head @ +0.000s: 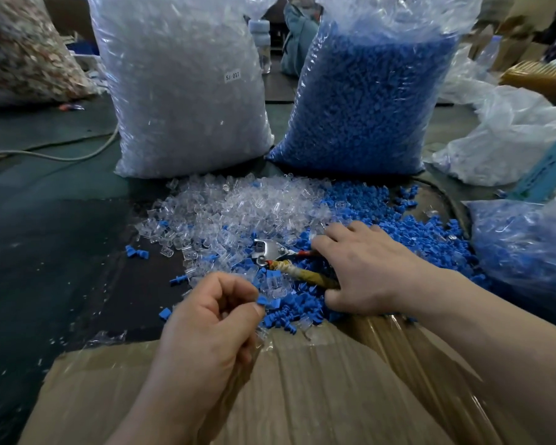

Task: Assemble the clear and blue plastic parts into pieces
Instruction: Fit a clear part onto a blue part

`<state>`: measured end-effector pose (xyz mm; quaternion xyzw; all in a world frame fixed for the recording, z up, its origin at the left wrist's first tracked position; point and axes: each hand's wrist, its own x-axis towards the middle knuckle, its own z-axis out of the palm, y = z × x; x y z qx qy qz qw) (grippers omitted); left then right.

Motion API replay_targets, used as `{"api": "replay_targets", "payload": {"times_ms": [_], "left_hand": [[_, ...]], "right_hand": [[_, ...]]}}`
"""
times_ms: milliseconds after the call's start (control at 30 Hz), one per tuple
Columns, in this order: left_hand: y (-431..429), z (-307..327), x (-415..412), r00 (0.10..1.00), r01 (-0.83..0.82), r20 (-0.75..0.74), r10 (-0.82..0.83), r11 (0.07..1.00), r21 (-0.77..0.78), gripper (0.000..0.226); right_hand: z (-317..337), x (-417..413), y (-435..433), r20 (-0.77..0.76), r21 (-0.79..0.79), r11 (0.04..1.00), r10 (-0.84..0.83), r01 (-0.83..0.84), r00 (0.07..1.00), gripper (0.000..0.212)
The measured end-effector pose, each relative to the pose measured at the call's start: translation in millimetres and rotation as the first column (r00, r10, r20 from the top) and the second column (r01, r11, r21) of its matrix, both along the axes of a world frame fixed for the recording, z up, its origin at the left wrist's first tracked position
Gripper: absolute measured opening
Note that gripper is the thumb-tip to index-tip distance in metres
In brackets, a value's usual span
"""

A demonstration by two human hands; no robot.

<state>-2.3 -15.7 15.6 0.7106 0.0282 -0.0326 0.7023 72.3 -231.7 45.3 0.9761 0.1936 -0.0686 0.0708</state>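
The left hand [212, 319] curls its fingers and pinches a small blue part [261, 300] just above the near edge of the loose parts. The right hand [363, 268] lies palm down, fingers spread, on the blue pile [414, 226], beside the clear pile [238, 203] on the table [61, 236]. Pliers [270, 248] lie partly under its fingers.

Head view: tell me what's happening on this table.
The left hand pinches a blue part at its fingertips. The right hand rests spread on the loose blue pile, over the handle of a metal tool. A clear pile lies beside it. A bag of clear parts and a bag of blue parts stand behind.
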Motion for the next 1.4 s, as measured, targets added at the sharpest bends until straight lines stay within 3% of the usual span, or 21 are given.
{"api": "replay_targets", "payload": {"times_ms": [133,300,433,600,867,967,1133,1400], "left_hand": [[0.0,-1.6,1.2,1.0,0.005,-0.008,-0.005,1.0,0.015,0.033],[3.7,-2.3,1.9,1.0,-0.021,0.003,0.021,1.0,0.021,0.033],[3.7,-4.6,3.4,0.999,-0.038,0.012,0.038,0.999,0.005,0.033],[2.9,-5.1,3.4,0.999,-0.038,0.011,0.038,0.999,-0.007,0.032],[3.6,-11.3,5.5,0.997,-0.063,0.046,0.064,0.998,-0.021,0.033],[3.2,-12.5,5.9,0.995,-0.069,0.066,0.07,0.997,-0.023,0.033],[6.0,-10.1,5.6,0.992,-0.095,0.062,0.108,0.977,-0.19,0.031],[7.1,-9.3,4.1,0.977,-0.067,0.188,0.102,0.981,-0.182,0.022]], "right_hand": [[0.1,3.2,5.4,-0.01,-0.023,0.999,-0.025,0.024,1.0,0.073],[7.1,-2.8,11.0,0.194,0.027,0.997,-0.075,0.071,0.978,0.06],[16.9,-19.7,1.1,0.355,0.14,0.984,-0.152,0.108,0.922,0.069],[23.9,-36.7,-1.2,0.44,0.172,0.978,-0.186,0.121,0.879,0.071],[6.8,-59.5,0.9,0.431,0.29,0.951,-0.234,0.111,0.871,0.066],[3.3,-63.4,1.4,0.393,0.402,0.907,-0.292,0.122,0.872,0.066],[4.0,-75.0,1.8,0.325,0.52,0.854,-0.203,0.005,0.924,0.056],[4.5,-79.3,0.1,0.154,0.444,0.895,-0.114,0.034,0.981,0.056]]}}
